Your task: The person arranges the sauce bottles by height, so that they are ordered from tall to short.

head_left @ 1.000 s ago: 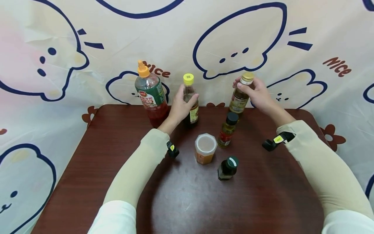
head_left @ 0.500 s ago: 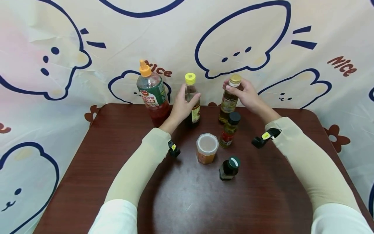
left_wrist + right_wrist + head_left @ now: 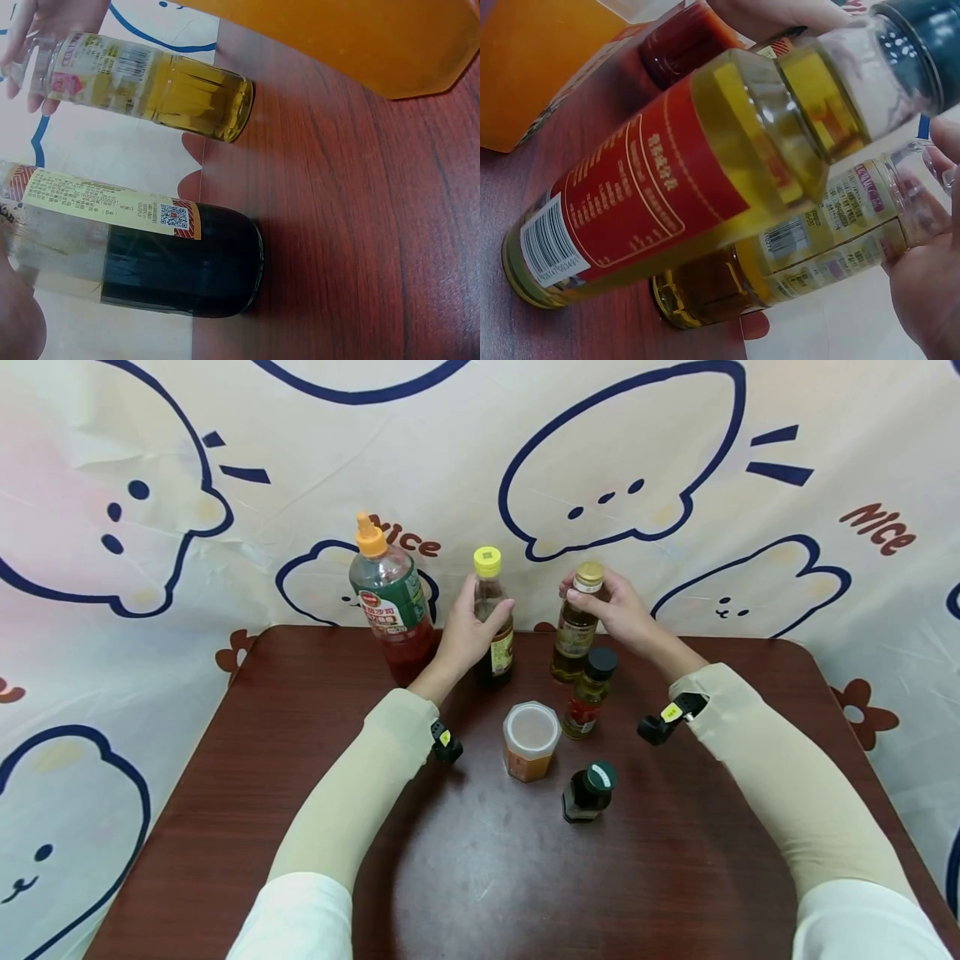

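My left hand [image 3: 467, 628] grips the upper part of a soy sauce bottle [image 3: 501, 656] with a yellow cap and dark liquid, which stands near the table's back edge. To its right, my right hand [image 3: 621, 610] holds a glass bottle of amber liquid [image 3: 574, 642] by the neck, just below its gold cap. That bottle is upright, and its base [image 3: 225, 101] is at the tabletop; whether it touches, I cannot tell. Close in front of it stands a smaller bottle [image 3: 587, 695] with a black cap and red label [image 3: 645, 180], filling much of the right wrist view.
Left of the soy sauce stands a big red sauce squeeze bottle [image 3: 393, 618] with an orange nozzle. A white-lidded jar with orange contents [image 3: 527, 764] and a small dark jar with a green lid [image 3: 583, 797] stand nearer on the brown table [image 3: 300, 735]. A printed cloth [image 3: 450, 460] hangs behind.
My right hand has moved left and slightly down with the gold-capped bottle, which is now nearer to the soy sauce bottle. My left hand keeps its hold on the soy sauce bottle.
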Tool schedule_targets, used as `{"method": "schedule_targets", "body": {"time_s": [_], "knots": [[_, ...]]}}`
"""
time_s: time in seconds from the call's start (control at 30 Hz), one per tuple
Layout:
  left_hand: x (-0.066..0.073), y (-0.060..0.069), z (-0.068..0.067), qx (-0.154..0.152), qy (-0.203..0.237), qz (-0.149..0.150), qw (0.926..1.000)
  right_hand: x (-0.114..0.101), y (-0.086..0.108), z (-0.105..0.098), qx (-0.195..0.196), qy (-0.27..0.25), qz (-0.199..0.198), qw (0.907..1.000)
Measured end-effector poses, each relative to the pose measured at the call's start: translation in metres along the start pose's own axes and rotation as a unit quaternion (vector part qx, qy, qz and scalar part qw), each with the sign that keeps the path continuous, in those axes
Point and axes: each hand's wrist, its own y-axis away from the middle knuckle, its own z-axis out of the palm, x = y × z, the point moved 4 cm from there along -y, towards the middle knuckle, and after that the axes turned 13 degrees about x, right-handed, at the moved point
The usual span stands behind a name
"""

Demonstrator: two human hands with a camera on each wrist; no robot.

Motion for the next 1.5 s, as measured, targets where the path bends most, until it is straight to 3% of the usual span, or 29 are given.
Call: {"method": "schedule_targets", "body": {"time_s": [0.53,0.97,1.5], "knots": [[0.000,0.000,0.000,0.008,-0.005,0.001,1.0000,-0.003,0.000,0.007,-0.032,0.006,0.015,0.9994],[0.001,0.000,0.002,0.010,0.004,0.001,0.9999,-0.007,0.001,0.000,-0.079,0.033,0.010,0.9963],[-0.002,0.001,0.001,0.010,0.001,-0.002,0.9999,-0.008,0.013,-0.018,-0.101,0.092,0.050,0.9893]]}}
